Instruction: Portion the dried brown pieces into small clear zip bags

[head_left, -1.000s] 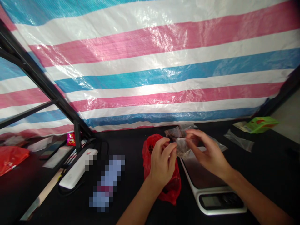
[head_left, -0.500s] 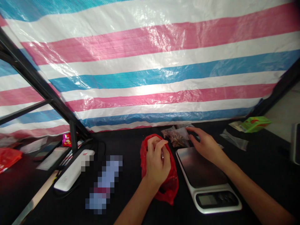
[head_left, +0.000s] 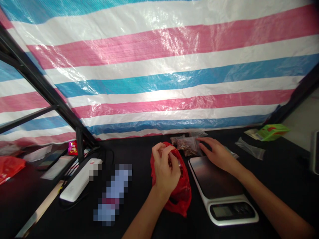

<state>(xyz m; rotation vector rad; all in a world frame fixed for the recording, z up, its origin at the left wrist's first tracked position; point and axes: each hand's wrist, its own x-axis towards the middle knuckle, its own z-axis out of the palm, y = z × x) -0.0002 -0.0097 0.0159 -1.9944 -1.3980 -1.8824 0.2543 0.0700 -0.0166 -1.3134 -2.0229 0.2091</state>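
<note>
My left hand (head_left: 165, 166) is over a red plastic bag (head_left: 183, 196), its fingers curled at the bag's upper opening. Small brown bits show between those fingers, though the fingertips are partly hidden. My right hand (head_left: 215, 151) reaches across the far edge of a white kitchen scale (head_left: 211, 212) with a dark metal plate. Its fingers are stretched out, with the tips at the edge of a small clear zip bag (head_left: 190, 144) of brown bits. Another small bag of brown bits (head_left: 175, 141) lies just left of it.
A white power strip (head_left: 81, 181) with black cables and a pixelated bluish object (head_left: 113, 194) lie to the left. At the right are a flat clear bag (head_left: 250, 149) and a green packet (head_left: 272, 132). A black frame and striped tarpaulin (head_left: 159, 83) stand behind.
The view has shifted slightly. My left hand's fingers have curled differently over the red bag, showing more brown bits. My right hand has barely moved beside the zip bag.
</note>
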